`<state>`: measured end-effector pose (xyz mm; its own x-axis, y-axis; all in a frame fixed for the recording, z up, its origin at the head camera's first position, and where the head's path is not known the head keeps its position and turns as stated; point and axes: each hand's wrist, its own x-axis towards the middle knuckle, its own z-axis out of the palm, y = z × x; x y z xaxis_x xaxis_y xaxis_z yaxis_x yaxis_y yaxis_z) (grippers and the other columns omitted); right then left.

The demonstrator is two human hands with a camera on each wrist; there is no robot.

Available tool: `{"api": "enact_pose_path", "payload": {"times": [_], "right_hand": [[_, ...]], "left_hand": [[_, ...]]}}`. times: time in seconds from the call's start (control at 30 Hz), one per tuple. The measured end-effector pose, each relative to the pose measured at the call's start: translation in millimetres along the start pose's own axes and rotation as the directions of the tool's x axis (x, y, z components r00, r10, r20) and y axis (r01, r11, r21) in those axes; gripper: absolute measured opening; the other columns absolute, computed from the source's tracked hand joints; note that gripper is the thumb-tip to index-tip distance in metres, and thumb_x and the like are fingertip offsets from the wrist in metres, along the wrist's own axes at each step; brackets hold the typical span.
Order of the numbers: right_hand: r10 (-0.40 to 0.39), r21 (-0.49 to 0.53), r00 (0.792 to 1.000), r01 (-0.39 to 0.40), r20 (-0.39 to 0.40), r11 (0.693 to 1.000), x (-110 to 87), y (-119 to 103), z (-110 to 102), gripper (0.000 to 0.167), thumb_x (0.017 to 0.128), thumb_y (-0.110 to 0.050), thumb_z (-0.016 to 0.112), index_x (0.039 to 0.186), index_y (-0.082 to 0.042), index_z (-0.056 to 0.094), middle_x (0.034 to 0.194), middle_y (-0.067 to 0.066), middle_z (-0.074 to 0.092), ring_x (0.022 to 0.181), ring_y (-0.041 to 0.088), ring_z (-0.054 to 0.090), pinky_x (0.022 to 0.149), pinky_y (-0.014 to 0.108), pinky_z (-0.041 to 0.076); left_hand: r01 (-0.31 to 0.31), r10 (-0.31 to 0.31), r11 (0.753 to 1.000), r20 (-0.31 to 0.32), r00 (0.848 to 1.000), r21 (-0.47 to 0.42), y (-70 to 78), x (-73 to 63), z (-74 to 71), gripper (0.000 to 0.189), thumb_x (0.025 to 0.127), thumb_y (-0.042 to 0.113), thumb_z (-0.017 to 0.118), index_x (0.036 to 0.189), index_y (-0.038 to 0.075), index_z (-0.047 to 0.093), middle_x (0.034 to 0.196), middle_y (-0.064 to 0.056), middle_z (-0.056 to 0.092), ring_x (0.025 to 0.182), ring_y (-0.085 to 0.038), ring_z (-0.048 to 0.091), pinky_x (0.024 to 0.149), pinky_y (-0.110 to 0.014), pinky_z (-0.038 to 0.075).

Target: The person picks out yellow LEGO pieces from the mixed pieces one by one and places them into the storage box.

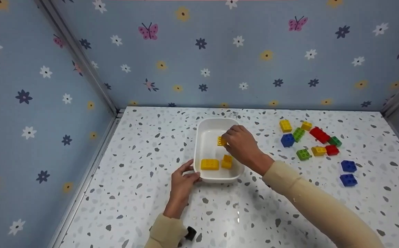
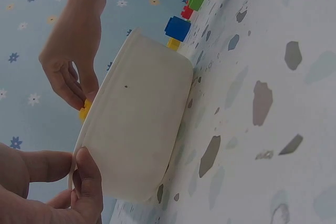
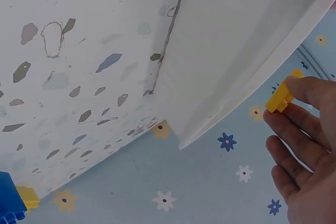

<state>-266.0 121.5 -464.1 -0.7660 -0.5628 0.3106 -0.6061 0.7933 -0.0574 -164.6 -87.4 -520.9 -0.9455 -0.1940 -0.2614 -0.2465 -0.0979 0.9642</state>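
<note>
A white plastic tub (image 1: 206, 129) stands on the speckled table. My left hand (image 1: 182, 181) pinches its near left rim between thumb and fingers, as the left wrist view shows. Over the tub's right side, my right hand (image 1: 242, 144) holds a yellow toy brick (image 1: 220, 141) between thumb and fingertips. In the right wrist view this yellow brick (image 3: 283, 94) is just above the rim, its studs turned sideways. Inside the tub lie a long yellow brick (image 1: 209, 164) and, to its right, a yellow piece (image 1: 226, 162) with a raised part.
Several loose bricks lie right of the tub, among them a blue brick (image 1: 287, 140), a long red brick (image 1: 319, 134) and a light green brick (image 1: 303, 154). Two more blue bricks (image 1: 348, 166) sit nearer the right side. A flower-patterned wall (image 1: 220, 51) rises behind the table.
</note>
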Motion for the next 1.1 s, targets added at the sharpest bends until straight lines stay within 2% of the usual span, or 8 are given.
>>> {"api": "enact_pose_path", "payload": {"times": [0.33, 0.43, 0.63, 0.87, 1.1], "right_hand": [[0.025, 0.004, 0.998, -0.025, 0.058, 1.0, 5.8, -6.6, -0.3, 0.021, 0.093, -0.012, 0.082, 0.113, -0.005, 0.082, 0.109, 0.009, 0.079, 0.107, 0.028, 0.065, 0.111, 0.041, 0.051], [0.023, 0.006, 0.998, -0.024, 0.063, 1.0, 7.4, -7.4, 0.6, 0.02, 0.094, -0.012, 0.082, 0.112, -0.005, 0.082, 0.108, 0.009, 0.079, 0.106, 0.028, 0.065, 0.11, 0.041, 0.052], [-0.008, -0.023, 0.998, 0.009, 0.063, 1.0, 11.9, -9.2, 3.6, 0.019, 0.092, -0.009, 0.083, 0.109, -0.004, 0.081, 0.104, 0.009, 0.079, 0.102, 0.028, 0.066, 0.105, 0.041, 0.053], [-0.007, -0.036, 0.992, 0.011, 0.124, 0.999, 18.2, -12.4, 4.7, 0.02, 0.092, -0.011, 0.082, 0.111, -0.004, 0.082, 0.105, 0.009, 0.08, 0.1, 0.028, 0.065, 0.104, 0.039, 0.052], [-0.025, -0.041, 0.984, 0.033, 0.174, 0.999, 24.9, -15.2, 4.3, 0.021, 0.094, -0.011, 0.08, 0.114, -0.003, 0.081, 0.106, 0.01, 0.079, 0.099, 0.029, 0.065, 0.104, 0.04, 0.052]], "left_hand": [[0.001, -0.001, 1.0, -0.011, 1.0, -0.001, -0.7, -0.4, 0.8, 0.056, 0.092, -0.011, 0.068, 0.146, -0.003, 0.06, 0.125, -0.022, 0.059, 0.083, -0.017, 0.068, 0.077, -0.027, 0.064], [0.008, -0.007, 1.0, -0.014, 1.0, 0.007, 0.0, -0.3, 0.7, 0.055, 0.092, -0.011, 0.068, 0.146, -0.002, 0.061, 0.124, -0.021, 0.059, 0.083, -0.016, 0.068, 0.078, -0.027, 0.064], [-0.02, 0.02, 1.0, 0.011, 1.0, 0.003, -0.5, -0.2, -0.6, 0.055, 0.092, -0.011, 0.067, 0.147, -0.005, 0.058, 0.125, -0.023, 0.059, 0.086, -0.018, 0.068, 0.079, -0.028, 0.064], [-0.018, 0.018, 1.0, 0.013, 1.0, 0.02, 2.3, -2.1, 0.3, 0.057, 0.094, -0.007, 0.069, 0.149, -0.004, 0.056, 0.129, -0.024, 0.058, 0.09, -0.02, 0.069, 0.082, -0.031, 0.064], [-0.009, 0.009, 1.0, 0.005, 1.0, 0.016, 0.8, -1.1, -0.5, 0.056, 0.093, -0.009, 0.068, 0.148, -0.003, 0.058, 0.126, -0.021, 0.059, 0.087, -0.017, 0.068, 0.082, -0.03, 0.064]]}}
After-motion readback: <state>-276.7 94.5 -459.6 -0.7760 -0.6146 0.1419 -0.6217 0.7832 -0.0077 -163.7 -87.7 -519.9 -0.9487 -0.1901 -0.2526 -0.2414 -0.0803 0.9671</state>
